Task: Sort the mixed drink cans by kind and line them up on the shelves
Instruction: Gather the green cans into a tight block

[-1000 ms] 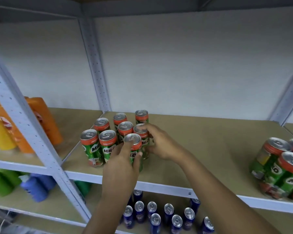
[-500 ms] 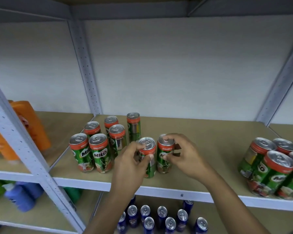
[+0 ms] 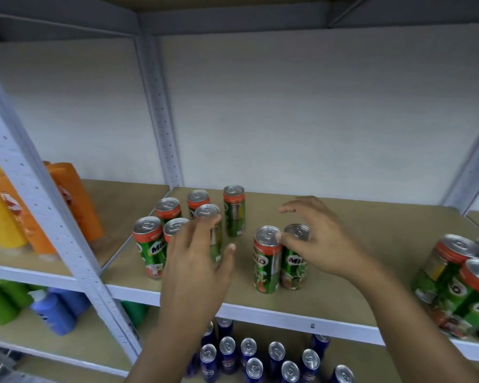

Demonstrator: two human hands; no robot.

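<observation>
Several green-and-red Milo cans (image 3: 149, 246) stand grouped at the left of the brown middle shelf (image 3: 376, 233). Two more Milo cans stand apart to their right, side by side and touching: the left one (image 3: 266, 262) and the right one (image 3: 294, 265). My left hand (image 3: 198, 268) hovers open with fingers spread in front of the group, hiding part of two cans and holding nothing. My right hand (image 3: 320, 240) arches over the right can of the pair. Its thumb rests at the can's rim and its fingers are lifted apart.
Another cluster of Milo cans (image 3: 454, 275) sits at the shelf's right end. Blue cans (image 3: 260, 357) stand on the shelf below. Orange and yellow bottles (image 3: 78, 203) fill the left bay, with green and blue bottles (image 3: 53, 313) under them. A grey upright (image 3: 47, 217) divides the bays.
Both hands carried two cans rightward out of the group and set them down together. My left hand has let go and drawn back left; my right hand's fingers have lifted off.
</observation>
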